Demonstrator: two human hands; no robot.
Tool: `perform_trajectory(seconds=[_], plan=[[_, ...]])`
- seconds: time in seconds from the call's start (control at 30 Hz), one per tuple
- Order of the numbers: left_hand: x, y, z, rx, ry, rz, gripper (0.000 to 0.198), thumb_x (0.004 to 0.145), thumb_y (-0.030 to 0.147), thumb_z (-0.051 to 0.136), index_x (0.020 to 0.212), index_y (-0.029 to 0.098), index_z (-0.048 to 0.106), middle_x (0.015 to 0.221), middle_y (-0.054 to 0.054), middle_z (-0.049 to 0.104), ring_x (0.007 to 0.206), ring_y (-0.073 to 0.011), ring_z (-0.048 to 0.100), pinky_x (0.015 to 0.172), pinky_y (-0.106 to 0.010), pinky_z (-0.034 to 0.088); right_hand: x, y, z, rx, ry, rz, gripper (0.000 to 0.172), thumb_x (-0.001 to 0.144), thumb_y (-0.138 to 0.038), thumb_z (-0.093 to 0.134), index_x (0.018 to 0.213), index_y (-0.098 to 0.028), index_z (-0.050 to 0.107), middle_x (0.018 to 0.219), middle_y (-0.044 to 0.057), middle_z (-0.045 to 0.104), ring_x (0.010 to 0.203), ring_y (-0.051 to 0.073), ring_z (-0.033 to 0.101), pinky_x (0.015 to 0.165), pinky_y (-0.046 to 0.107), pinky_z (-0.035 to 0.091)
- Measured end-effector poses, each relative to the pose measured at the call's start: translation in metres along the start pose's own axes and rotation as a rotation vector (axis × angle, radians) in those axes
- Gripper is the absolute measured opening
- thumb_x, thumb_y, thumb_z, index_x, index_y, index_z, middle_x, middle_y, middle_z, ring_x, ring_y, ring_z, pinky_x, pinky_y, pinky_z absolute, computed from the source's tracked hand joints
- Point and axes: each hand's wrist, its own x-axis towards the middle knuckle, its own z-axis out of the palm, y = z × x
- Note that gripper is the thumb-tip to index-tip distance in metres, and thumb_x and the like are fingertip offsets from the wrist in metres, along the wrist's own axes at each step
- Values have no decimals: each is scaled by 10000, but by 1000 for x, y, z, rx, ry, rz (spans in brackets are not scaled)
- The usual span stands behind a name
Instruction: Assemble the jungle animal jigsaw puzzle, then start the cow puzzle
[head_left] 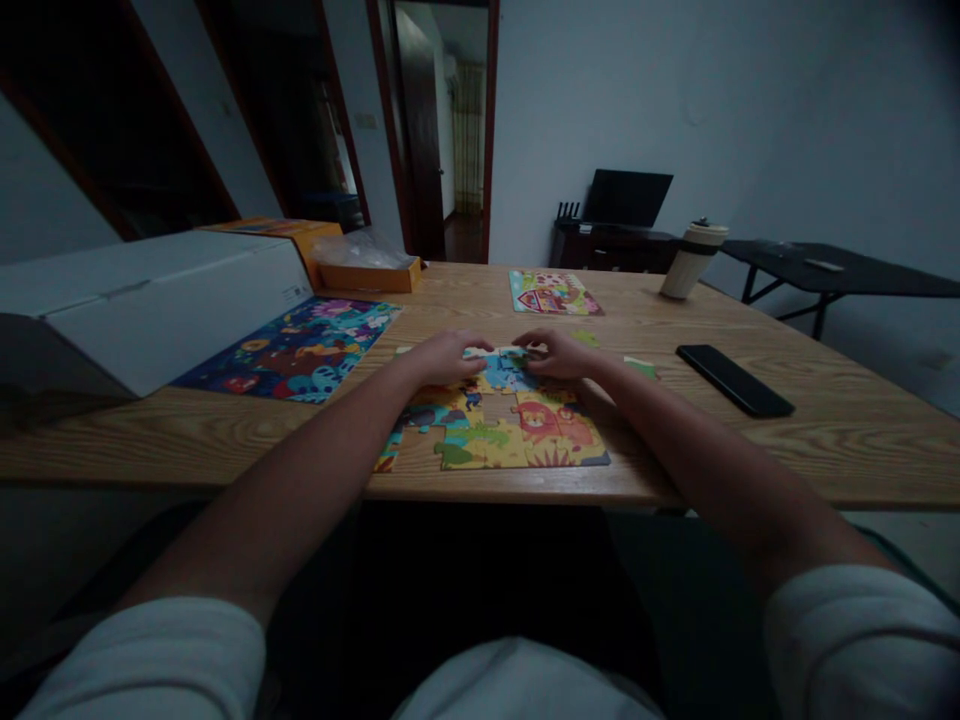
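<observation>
- The wood surface holds a big white box, a dark blue picture sheet and a black phone.
- The animal puzzle lies near the front edge. Most of it looks joined; a gap and loose bits remain.
- Left hand and right hand press down on the blue top pieces, fingers bent.
</observation>
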Motion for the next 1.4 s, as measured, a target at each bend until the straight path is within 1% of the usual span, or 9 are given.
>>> perform_trajectory(seconds=[0.1,0.23,0.4,0.6,0.8,0.97,1.17,1.27,1.4], plan=[[3,-4,3,11,-7,14,416,895,360,523,1254,192,647,1273,-76,666,1126,-214,615,953,-292,451,2,-2,2,-76,-69,-17,420,792,-212,621,1203,-193,708,1190,101,701,1038,240,647,936,354,490],[5,-7,5,17,-7,37,418,884,374,522,1231,189,665,1253,-81,676,1110,-220,621,939,-292,453,0,-1,1,-143,-49,12,347,877,-315,584,1173,-203,726,1147,115,710,1002,244,653,910,367,498],[5,-10,7,21,14,35,423,884,398,517,1231,208,667,1252,-79,677,1109,-225,620,940,-307,454,-1,-2,0,-184,-49,39,356,874,-421,618,1150,-226,732,1147,114,707,1030,266,646,922,391,494],[6,-11,7,20,4,29,430,896,425,509,1238,211,660,1272,-81,666,1132,-229,610,960,-322,449,-4,-9,-4,-233,-70,76,373,889,-401,587,1174,-205,725,1152,126,705,1011,270,657,899,385,509],[6,-9,7,38,-16,13,416,899,419,515,1246,238,656,1275,-66,668,1144,-218,602,968,-308,438,-4,-20,-4,-397,-66,-4,388,890,-369,568,1205,-190,709,1189,149,692,1103,309,628,977,436,477],[6,-8,7,49,-26,7,416,910,425,509,1240,222,659,1269,-67,669,1128,-213,607,955,-295,443,-4,-19,0,-367,-107,-63,449,869,-245,541,1303,-222,650,1317,99,649,1202,271,589,1043,412,437],[5,-8,6,23,-7,20,415,899,431,515,1227,226,666,1246,-73,680,1108,-223,615,940,-307,449,-4,-17,1,-361,-95,8,364,936,-324,493,1209,-221,710,1227,103,700,1115,265,639,993,399,468],[5,-9,7,17,4,26,399,891,417,526,1212,233,674,1239,-68,684,1107,-222,614,942,-306,447,-4,-23,3,-440,-57,44,411,973,-447,446,1192,-221,710,1161,129,716,1040,287,657,915,417,495],[5,-8,7,3,7,22,392,885,405,529,1210,244,678,1236,-65,687,1094,-224,617,934,-308,447,-4,-29,6,-511,-20,106,416,955,-488,477,1169,-218,710,1068,157,721,952,310,665,825,426,505]])
